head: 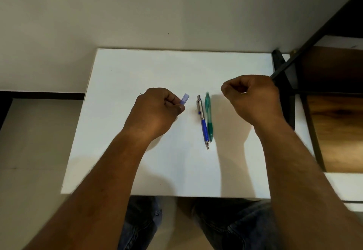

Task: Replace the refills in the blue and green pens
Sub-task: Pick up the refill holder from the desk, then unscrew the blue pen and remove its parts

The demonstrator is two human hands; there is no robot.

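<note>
Pinching blue packet (184, 99): left hand (157, 110); right hand (253, 96) fisted; print unreadable.

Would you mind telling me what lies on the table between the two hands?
In the head view, the blue pen and green pen lie side by side between the left hand and right hand.

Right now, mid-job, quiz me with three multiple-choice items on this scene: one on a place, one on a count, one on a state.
1. Where does the green pen lie relative to the blue pen?
A. on its right, alongside
B. crosswise on top
C. at the table's far left

2. How many pens lie on the table?
A. one
B. two
C. four

3. What does the left hand do?
A. lies flat, open
B. pinches a small bluish piece
C. grips the green pen

Key: 1 A, the pens lie parallel; 2 B, only these two show; 3 B, the piece sticks out from its fingertips.
</note>
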